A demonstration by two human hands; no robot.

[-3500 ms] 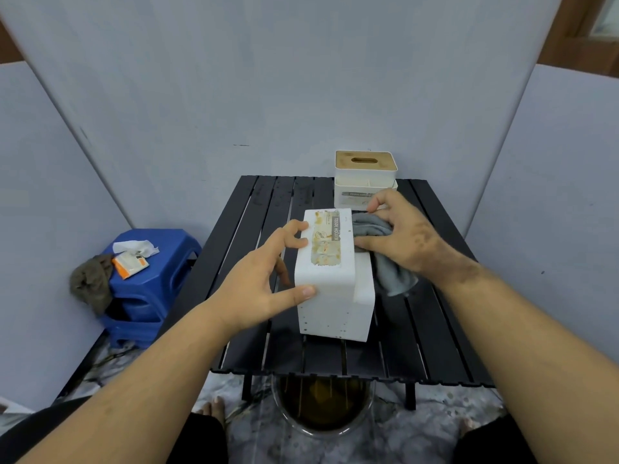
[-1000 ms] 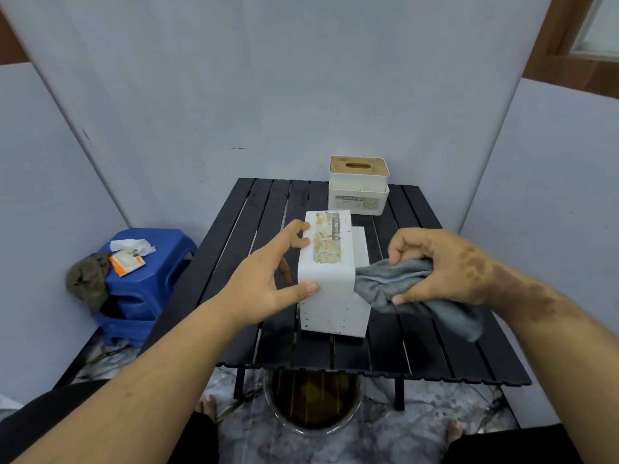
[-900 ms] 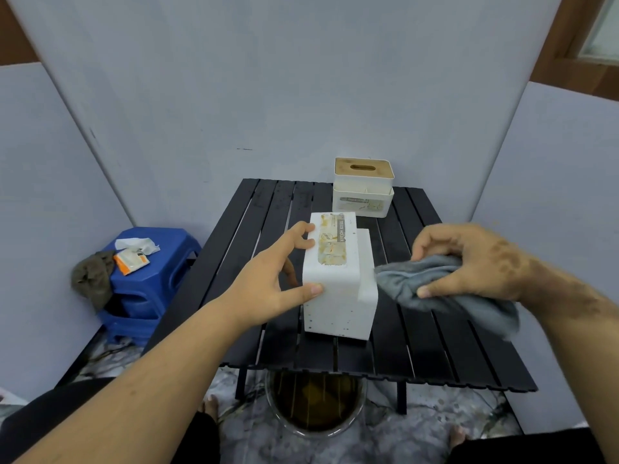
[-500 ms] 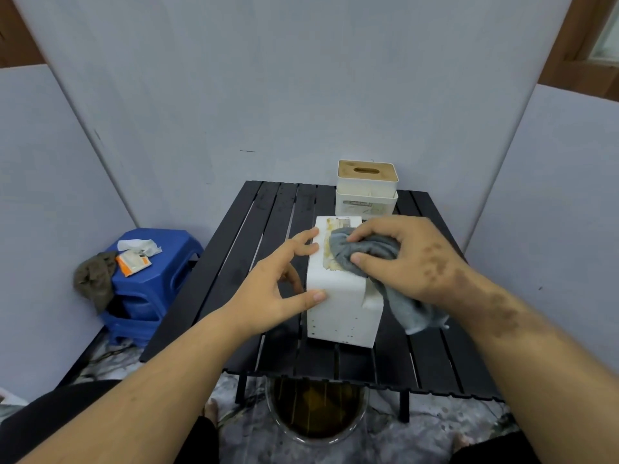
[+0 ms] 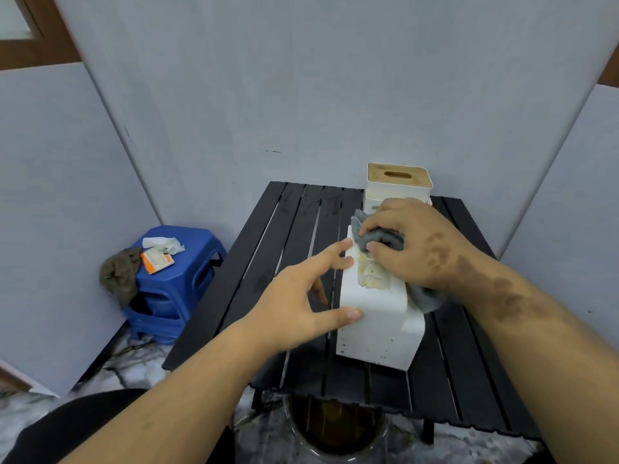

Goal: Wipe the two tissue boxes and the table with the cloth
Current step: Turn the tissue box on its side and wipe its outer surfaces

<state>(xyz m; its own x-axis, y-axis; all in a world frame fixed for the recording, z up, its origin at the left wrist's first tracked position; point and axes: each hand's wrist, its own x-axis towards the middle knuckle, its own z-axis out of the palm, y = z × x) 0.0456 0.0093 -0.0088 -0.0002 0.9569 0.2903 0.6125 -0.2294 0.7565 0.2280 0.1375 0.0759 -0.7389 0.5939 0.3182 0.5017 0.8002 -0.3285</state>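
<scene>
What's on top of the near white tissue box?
The right hand presses the grey cloth on the white tissue box; a yellowed label shows, its far part covered.

Bare slats left of white box
</scene>
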